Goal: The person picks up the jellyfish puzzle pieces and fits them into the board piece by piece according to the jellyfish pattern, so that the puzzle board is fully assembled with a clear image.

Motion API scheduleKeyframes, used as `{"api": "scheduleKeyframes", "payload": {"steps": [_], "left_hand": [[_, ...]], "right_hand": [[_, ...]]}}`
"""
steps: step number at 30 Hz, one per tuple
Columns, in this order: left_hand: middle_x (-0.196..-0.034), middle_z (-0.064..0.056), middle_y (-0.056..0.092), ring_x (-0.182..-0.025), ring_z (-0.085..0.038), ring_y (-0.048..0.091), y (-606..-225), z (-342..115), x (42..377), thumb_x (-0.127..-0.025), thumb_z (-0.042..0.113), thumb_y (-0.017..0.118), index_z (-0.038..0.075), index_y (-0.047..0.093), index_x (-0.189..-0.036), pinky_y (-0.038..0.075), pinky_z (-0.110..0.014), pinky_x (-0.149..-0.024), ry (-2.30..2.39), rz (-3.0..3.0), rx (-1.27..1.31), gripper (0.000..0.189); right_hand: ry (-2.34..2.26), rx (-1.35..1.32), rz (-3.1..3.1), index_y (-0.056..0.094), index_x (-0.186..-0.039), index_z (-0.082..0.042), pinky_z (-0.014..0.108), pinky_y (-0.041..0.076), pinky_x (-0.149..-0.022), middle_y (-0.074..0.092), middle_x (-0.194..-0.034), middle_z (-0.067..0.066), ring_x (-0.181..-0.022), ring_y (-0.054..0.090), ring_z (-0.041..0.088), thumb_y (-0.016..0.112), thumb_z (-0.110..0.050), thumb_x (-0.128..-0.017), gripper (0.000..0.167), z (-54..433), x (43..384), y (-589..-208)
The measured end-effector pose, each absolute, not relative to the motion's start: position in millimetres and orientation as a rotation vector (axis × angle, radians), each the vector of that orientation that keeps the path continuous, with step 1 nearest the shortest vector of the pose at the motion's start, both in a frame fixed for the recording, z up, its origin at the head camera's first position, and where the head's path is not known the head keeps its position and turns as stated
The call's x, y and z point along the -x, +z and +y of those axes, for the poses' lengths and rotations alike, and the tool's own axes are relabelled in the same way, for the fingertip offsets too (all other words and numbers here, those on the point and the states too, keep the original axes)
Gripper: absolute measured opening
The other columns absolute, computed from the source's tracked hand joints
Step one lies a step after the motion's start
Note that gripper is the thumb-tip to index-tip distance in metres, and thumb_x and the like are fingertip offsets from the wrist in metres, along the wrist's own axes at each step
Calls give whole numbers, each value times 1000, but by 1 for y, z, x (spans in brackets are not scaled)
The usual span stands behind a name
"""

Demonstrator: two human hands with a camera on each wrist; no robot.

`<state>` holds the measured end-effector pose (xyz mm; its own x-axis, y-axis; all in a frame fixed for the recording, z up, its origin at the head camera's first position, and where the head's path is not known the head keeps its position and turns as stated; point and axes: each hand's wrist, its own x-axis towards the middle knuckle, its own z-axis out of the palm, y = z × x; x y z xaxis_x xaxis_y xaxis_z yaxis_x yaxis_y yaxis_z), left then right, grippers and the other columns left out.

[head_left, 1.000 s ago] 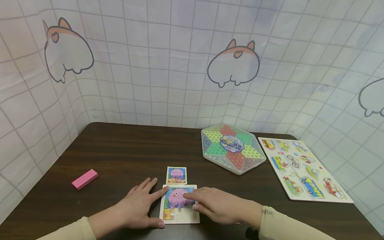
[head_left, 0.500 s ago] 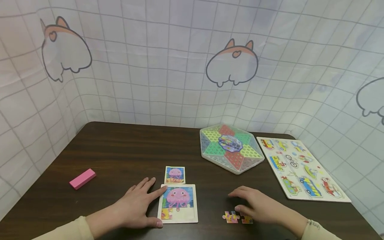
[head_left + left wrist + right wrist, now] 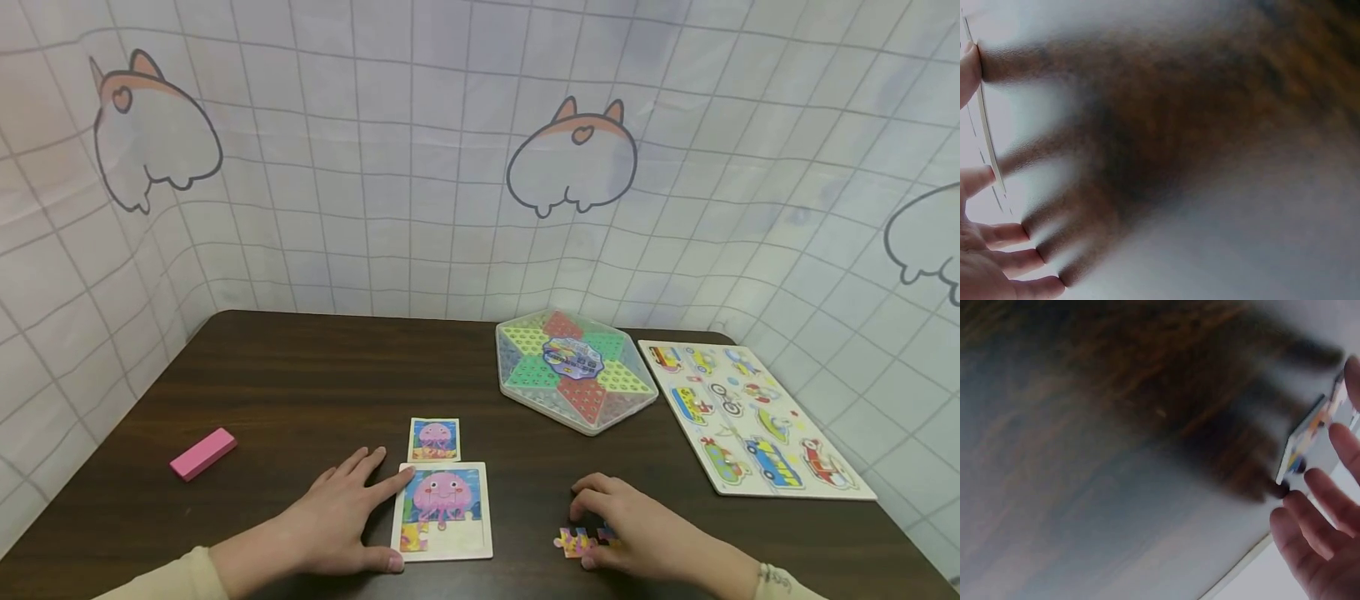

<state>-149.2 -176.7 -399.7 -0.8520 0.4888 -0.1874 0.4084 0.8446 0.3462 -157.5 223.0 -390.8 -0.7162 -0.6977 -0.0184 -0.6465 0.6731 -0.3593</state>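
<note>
A square jigsaw board [image 3: 450,553] with a pink jellyfish picture lies in front of me in the head view; its lower right part shows bare white. My left hand [image 3: 337,517] is spread flat beside it, index fingertip and thumb at its left edge. Just behind the board lies a small jellyfish picture card [image 3: 434,439]. To the right, my right hand [image 3: 637,525] arches over loose jigsaw pieces, fingers loosely bent. One yellow-and-pink jigsaw piece [image 3: 574,543] shows by the thumb; another is partly hidden under the hand. The right wrist view shows a jigsaw piece [image 3: 1304,437] beyond the relaxed fingers.
A pink block [image 3: 203,454] lies on the dark wooden table [image 3: 322,375] at the left. At the back right is a hexagonal Chinese checkers box [image 3: 576,408], with a vehicle puzzle board [image 3: 757,400] beside it. A grid-patterned cloth [image 3: 420,167] hangs behind.
My right hand has left the jigsaw board and moved right to the loose pieces, where its fingers now bend over them. The left hand stays at the board's left edge.
</note>
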Motion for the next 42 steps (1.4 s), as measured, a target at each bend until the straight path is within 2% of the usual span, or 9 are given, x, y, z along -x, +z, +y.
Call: {"api": "scheduleKeyframes", "payload": {"steps": [5, 10, 15, 19, 23, 27, 32, 36, 42], "left_hand": [[-162, -26, 32, -148, -54, 30, -399, -177, 148, -77, 72, 75, 23, 42, -157, 33, -78, -105, 435, 2751, -682, 100], [-162, -27, 32, -148, -54, 30, -400, -177, 148, -77, 71, 75, 22, 42, -157, 33, -78, -105, 444, 2752, -697, 99], [-162, -26, 32, -148, -54, 30, -399, -177, 148, -77, 71, 75, 23, 43, -157, 34, -77, -105, 440, 2755, -695, 99], [-162, -26, 32, -148, -53, 30, -398, -177, 147, -76, 72, 75, 23, 43, -157, 34, -77, -105, 439, 2753, -686, 100], [-162, -26, 33, -148, -53, 30, -398, -177, 148, -76, 72, 75, 23, 43, -157, 33, -77, -105, 432, 2753, -682, 99], [-162, -26, 32, -148, -53, 30, -399, -178, 148, -77, 72, 75, 23, 42, -157, 33, -77, -106, 430, 2753, -684, 99], [-162, -26, 32, -149, -54, 30, -400, -178, 147, -77, 72, 74, 23, 42, -158, 33, -77, -106, 431, 2752, -687, 100], [-163, -26, 31, -149, -53, 29, -399, -178, 147, -77, 72, 74, 23, 41, -158, 33, -77, -106, 433, 2752, -679, 100], [-163, -27, 31, -150, -53, 28, -398, -176, 147, -77, 72, 74, 23, 41, -158, 32, -77, -107, 431, 2758, -676, 100]], "right_hand": [[-528, 1169, 2790, 64, -94, -23, 29, 53, -80, 62, -121, 4, -106, 63, 23, 80, -29, -90, 18, 214, 154, -392], [-612, 1338, 2806, 62, -91, -22, 19, 46, -71, 61, -103, -8, -91, 54, 6, 86, -17, -82, 27, 207, 154, -395], [-644, 1366, 2777, 57, -91, -23, 19, 44, -69, 58, -90, -16, -84, 50, -1, 89, -14, -77, 36, 203, 153, -394], [-714, 1346, 2704, 58, -91, -22, 19, 46, -69, 61, -87, -16, -82, 51, -5, 86, -14, -81, 31, 200, 152, -392], [-958, 1164, 2570, 62, -90, -19, 19, 50, -69, 65, -86, -13, -79, 56, -7, 79, -15, -89, 18, 193, 151, -388], [-1206, 866, 2426, 67, -93, -13, 21, 53, -69, 69, -87, -5, -76, 62, -1, 76, -14, -92, 9, 181, 154, -382], [-1373, 628, 2290, 71, -99, 0, 21, 54, -66, 72, -87, 4, -75, 66, 6, 77, -9, -90, 14, 158, 160, -376], [-1436, 520, 2204, 72, -99, 6, 23, 55, -60, 75, -83, 9, -72, 68, 9, 77, -6, -90, 16, 141, 163, -375], [-1493, 428, 2103, 71, -101, 9, 22, 54, -57, 75, -79, 4, -67, 66, 7, 76, -5, -90, 19, 121, 166, -376]]}}
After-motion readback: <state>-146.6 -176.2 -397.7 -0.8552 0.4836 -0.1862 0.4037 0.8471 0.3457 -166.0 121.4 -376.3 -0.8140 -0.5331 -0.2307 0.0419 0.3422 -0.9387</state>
